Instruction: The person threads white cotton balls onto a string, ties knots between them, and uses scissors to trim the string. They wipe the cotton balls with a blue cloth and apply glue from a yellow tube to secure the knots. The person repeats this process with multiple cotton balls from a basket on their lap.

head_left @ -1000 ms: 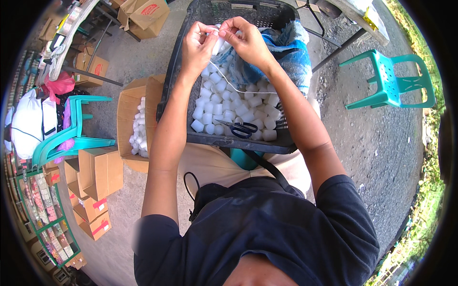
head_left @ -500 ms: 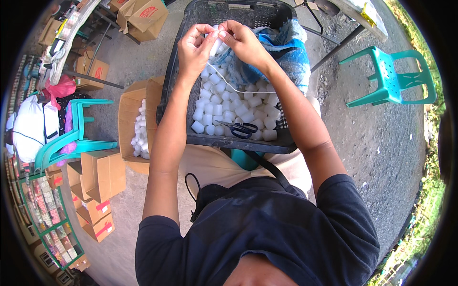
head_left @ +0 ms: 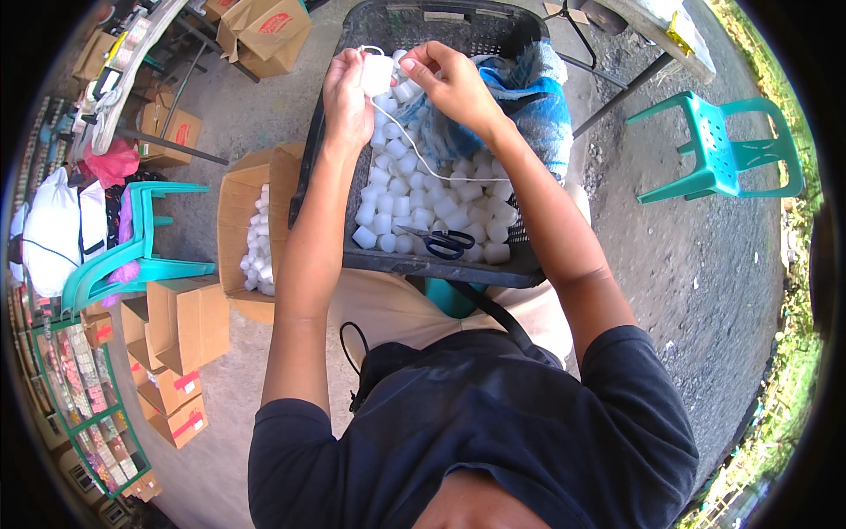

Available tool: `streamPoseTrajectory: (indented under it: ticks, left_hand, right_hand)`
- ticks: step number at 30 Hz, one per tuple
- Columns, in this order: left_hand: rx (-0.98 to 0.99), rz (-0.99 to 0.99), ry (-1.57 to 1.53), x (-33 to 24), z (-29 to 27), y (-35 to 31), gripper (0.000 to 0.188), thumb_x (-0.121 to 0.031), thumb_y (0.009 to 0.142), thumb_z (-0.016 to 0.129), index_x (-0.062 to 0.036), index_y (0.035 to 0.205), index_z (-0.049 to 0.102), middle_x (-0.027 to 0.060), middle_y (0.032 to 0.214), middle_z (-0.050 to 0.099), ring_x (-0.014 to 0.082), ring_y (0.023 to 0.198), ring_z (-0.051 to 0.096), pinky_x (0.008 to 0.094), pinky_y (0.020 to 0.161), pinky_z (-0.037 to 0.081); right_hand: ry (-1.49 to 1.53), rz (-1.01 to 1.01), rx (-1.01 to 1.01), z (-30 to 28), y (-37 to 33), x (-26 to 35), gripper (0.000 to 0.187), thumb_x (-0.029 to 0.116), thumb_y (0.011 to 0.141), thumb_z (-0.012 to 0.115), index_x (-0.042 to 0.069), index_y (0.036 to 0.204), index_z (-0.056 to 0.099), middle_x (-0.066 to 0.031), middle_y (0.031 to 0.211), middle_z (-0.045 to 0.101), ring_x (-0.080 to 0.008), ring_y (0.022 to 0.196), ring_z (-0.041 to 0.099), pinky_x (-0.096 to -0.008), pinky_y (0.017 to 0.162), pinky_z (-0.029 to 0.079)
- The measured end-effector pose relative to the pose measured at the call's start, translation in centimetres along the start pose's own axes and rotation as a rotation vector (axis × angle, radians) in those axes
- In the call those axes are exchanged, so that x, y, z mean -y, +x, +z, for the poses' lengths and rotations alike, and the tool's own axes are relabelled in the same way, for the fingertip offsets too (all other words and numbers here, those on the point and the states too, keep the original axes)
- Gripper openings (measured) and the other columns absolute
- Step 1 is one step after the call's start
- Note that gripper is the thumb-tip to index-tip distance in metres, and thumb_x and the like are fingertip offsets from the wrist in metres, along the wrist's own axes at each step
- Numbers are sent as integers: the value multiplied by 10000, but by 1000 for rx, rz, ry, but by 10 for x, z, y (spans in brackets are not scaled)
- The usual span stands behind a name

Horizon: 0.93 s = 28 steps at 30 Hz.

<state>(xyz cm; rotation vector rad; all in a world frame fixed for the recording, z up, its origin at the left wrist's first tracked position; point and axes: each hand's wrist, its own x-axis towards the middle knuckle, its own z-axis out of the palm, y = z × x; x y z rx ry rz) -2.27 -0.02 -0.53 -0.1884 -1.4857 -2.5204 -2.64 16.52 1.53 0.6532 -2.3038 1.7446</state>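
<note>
A white cylindrical block point(head_left: 378, 76) is in my left hand point(head_left: 348, 101), with the fingers closed around it. A short loop of white cord point(head_left: 423, 160) shows at the block's top; a longer length trails from near the block, over the crate's contents and under my right forearm. My right hand point(head_left: 448, 84) is just right of the block, thumb and forefinger brought together; what lies between them is too small to make out. Below both hands, many white cylinders point(head_left: 401, 207) fill the black plastic crate point(head_left: 352, 257). Dark-handled scissors point(head_left: 448, 244) lie on the near cylinders.
A blue and grey cloth point(head_left: 538, 106) drapes over the crate's right side. Left of the crate stands an open cardboard box point(head_left: 238, 295) with white pieces inside. Green plastic chairs point(head_left: 749, 145) stand at right and left. A table point(head_left: 661, 35) is at the far right.
My hands, which met at the fingertips, have parted. The left now shows the white block upright in its fingers, and the right has drawn slightly rightward.
</note>
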Motion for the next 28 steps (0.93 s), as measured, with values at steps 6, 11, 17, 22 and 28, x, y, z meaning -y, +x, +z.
streamPoseTrajectory:
  ticks: [6,11,17,22,28]
  left_hand:
    - [95,-3,-50,8,11,-6,533,-400,1015,341,61,1273,420,170,1234,537,228,1099,548,362,972,450]
    - [137,-222,-118,-10,13,-8,344,-323,1003,439,-51,1208,483,216,1279,525,279,1126,552,439,986,441]
    - [141,-202,-361,-16,-14,7,200,-244,1005,456,-80,1113,489,204,1081,579,144,747,517,301,721,466]
    - [398,-311,-159,-15,-6,3,345,-269,1007,456,-51,1273,482,122,999,598,57,623,405,197,615,392]
    - [721,-588,-46,-31,-30,-3,466,-272,964,550,-40,1352,438,108,904,604,32,562,372,173,558,357]
  right_hand:
    - [-180,-92,49,19,-8,-5,175,169,869,638,-6,866,645,-152,694,635,-238,615,599,-351,602,472]
    - [-268,-91,65,7,-5,-16,120,132,862,630,12,854,628,-140,654,606,-220,572,564,-334,570,449]
    - [274,436,534,-7,-1,-48,131,92,877,581,29,940,677,-35,848,680,-123,762,635,-270,676,524]
    - [-211,529,1296,20,-34,-106,211,57,816,576,13,1011,643,-86,838,671,-161,687,665,-281,583,556]
    - [-818,453,1677,82,-116,-33,409,161,832,626,48,1208,512,-149,902,673,-215,669,677,-329,584,571]
